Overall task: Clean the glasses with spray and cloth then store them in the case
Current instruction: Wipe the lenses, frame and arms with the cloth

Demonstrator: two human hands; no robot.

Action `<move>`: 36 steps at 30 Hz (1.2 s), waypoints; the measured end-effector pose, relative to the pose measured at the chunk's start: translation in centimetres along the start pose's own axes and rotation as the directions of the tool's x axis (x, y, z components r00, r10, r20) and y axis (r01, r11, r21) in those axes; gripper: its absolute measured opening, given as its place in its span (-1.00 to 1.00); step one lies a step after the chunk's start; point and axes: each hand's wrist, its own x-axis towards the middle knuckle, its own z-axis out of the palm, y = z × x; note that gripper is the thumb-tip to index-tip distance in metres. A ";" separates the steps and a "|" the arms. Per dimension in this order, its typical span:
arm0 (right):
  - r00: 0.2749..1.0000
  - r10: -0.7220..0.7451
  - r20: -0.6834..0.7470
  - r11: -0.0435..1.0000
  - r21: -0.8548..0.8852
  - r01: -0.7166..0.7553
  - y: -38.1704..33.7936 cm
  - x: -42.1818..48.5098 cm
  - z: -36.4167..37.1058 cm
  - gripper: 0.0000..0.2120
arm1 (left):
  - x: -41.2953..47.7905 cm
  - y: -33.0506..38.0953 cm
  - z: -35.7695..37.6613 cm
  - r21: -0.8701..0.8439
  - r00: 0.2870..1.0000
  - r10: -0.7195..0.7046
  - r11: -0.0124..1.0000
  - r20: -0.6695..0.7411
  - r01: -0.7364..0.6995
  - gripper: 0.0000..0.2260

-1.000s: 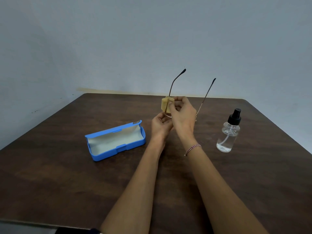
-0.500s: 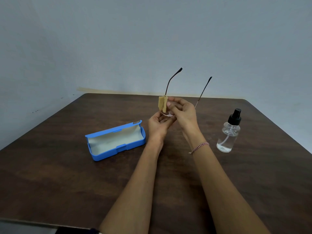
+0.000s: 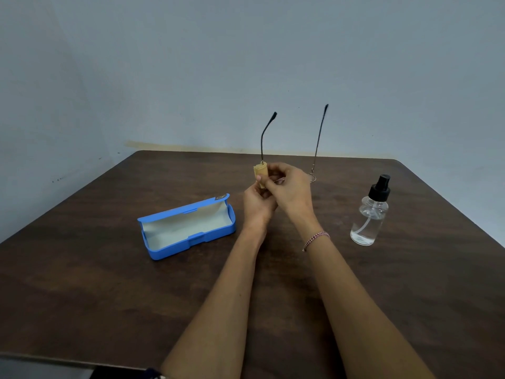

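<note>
I hold thin-framed glasses [image 3: 319, 138] above the table's middle, both temples pointing up. A small yellow cloth [image 3: 259, 170] is folded over the left lens. My left hand [image 3: 257, 205] comes from below and pinches the cloth against that lens with its thumb. Fingers of my right hand [image 3: 291, 188] curl round the frame near the bridge, just right of the cloth. Both lenses are mostly hidden; only a bit of the right rim shows. The blue case [image 3: 188, 228] lies open to the left. The clear spray bottle [image 3: 369, 214] with a black pump stands upright to the right.
Everything sits on a dark brown wooden table [image 3: 109, 296] pushed into a corner of pale grey walls. The table's near edge runs along the bottom left. A bracelet circles my right wrist.
The glasses have turned, so the temples stand more upright and wider apart. My right hand shifted from the top of the cloth toward the bridge. Case and bottle have not moved.
</note>
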 end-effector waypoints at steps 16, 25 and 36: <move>0.999 0.050 -0.016 0.997 0.066 -0.049 -0.2 0.1 -0.6 -0.71 | -0.3 0.2 -0.5 -0.100 0.999 0.016 0.995 0.037 -0.012 -0.82; 0.997 -0.044 -0.067 0.996 -0.085 0.039 -0.5 -0.1 -0.2 -0.76 | -0.8 0.9 0.1 -0.036 0.999 0.021 0.999 -0.029 -0.022 -0.87; 0.988 0.127 -0.087 0.947 0.307 -0.094 -0.5 0.1 -0.4 -0.76 | -1.0 0.9 0.0 -0.104 0.997 0.073 0.992 -0.034 -0.076 -0.82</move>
